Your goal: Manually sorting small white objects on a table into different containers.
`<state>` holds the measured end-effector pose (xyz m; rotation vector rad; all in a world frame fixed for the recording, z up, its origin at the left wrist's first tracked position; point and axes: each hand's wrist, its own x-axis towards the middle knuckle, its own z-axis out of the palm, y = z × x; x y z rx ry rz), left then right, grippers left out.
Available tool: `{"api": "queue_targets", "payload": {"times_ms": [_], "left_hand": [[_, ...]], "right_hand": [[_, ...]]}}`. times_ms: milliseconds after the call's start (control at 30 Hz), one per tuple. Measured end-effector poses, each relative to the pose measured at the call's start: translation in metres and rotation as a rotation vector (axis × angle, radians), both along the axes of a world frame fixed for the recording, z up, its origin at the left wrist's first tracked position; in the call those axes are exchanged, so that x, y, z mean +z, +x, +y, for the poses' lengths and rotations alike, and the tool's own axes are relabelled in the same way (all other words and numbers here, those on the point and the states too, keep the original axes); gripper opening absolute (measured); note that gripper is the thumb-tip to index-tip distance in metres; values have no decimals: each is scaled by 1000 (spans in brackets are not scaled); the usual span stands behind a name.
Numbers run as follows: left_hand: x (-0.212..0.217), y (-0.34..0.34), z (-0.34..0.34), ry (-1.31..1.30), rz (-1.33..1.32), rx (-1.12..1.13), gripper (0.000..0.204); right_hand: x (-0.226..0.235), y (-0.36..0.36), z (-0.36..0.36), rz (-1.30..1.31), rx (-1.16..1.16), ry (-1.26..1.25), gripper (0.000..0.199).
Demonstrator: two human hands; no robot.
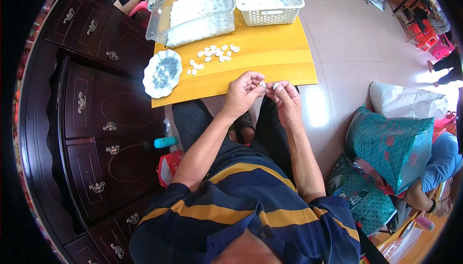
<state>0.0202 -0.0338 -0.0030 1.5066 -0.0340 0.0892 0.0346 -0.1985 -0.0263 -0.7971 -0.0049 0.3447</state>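
Over the near edge of the yellow wooden table (275,56), my two hands are close together in front of my lap. Thumb and fingers of my left hand (242,95) pinch a small white piece (262,84). My right hand (288,104) is pinching another small white piece (276,86), right beside the first. Both pieces are too small to make out their exact kind. Several loose white pieces (211,51) with dark centres lie scattered on the tabletop. To their left, a white scalloped dish (148,75) holds many tiny dark parts.
A clear plastic bin (153,31) and a white perforated basket (275,17), both full of white pieces, stand at the table's far side. Dark wooden drawers (91,95) rise on the left. Large teal bags (386,141) and another person's arm (419,199) are at right.
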Motion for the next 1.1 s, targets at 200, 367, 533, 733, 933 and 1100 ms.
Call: {"api": "queue_targets", "payload": {"times_ms": [200, 367, 533, 733, 933, 1100], "left_hand": [[1, -2, 2, 12, 6, -13, 24], [3, -1, 4, 44, 1, -31, 24], [2, -7, 12, -93, -20, -56, 23], [19, -17, 23, -114, -143, -89, 23], [27, -24, 30, -185, -181, -96, 22], [25, -30, 41, -94, -207, -70, 22]], "right_hand": [[-4, 3, -3, -23, -30, -54, 8], [-4, 6, -3, -33, -107, -167, 10], [-5, 11, -14, -98, -127, -512, 12], [11, 30, -15, -301, -145, -1103, 18], [21, 63, -3, -674, -133, -1437, 18], [23, 78, 7, -696, -14, -1527, 19]]}}
